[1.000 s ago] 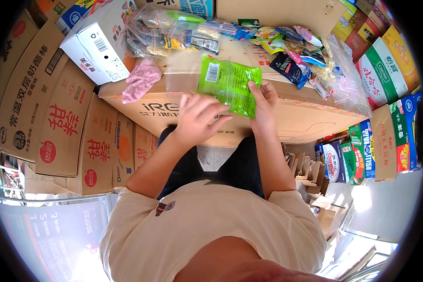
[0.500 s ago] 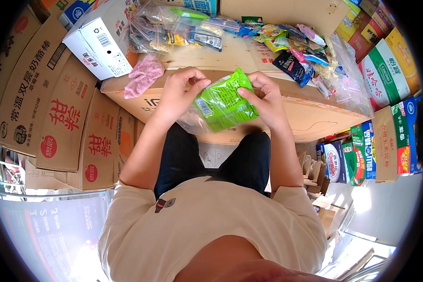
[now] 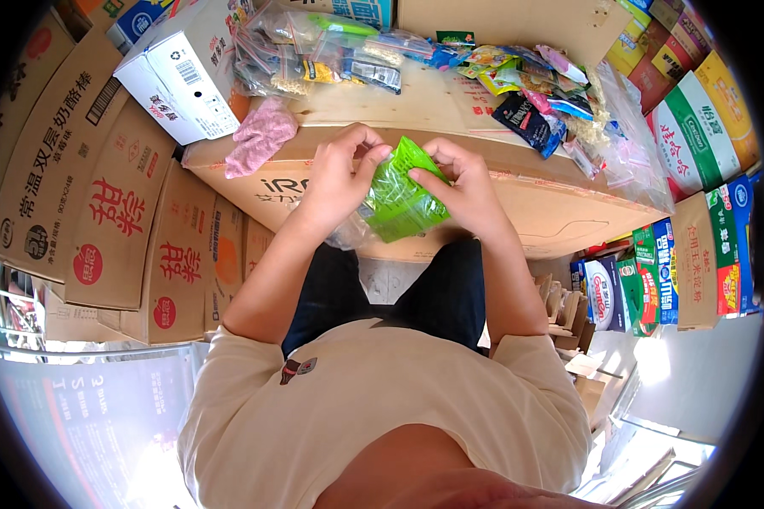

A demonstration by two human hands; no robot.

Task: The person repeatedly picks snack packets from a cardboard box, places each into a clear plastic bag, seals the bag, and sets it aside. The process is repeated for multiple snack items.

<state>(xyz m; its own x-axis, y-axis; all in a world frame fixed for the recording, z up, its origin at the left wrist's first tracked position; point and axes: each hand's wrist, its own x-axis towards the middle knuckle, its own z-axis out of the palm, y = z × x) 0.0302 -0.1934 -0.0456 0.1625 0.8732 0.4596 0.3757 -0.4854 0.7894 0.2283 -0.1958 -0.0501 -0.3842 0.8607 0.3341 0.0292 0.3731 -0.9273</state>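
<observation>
**Before the near edge of a big carton, both our hands grasp a green packet**

Beyond the carton's left edge, we see brown cartons stacked against one another. At its far left corner stands a white box, and just beside that a pink cloth drapes over the near edge. Behind the cloth, toward the far edge, clear bags with small packets inside lie heaped.

In front of the middle of the near edge, we hold the green packet tilted in the air. Our left hand is closed in a pinch, thumb against bent forefinger, at the packet's upper left edge. Clear plastic hangs below that hand, at the packet's lower left; we cannot tell whether it wraps the packet. Our right hand grasps the upper right side, thumb on the near face and fingers curled behind.

To the right of our hands, near the far edge, we have a pile of bright packets, a dark blue packet nearest us. At the carton's right edge lies more clear film, and past it stand colourful boxes.
</observation>
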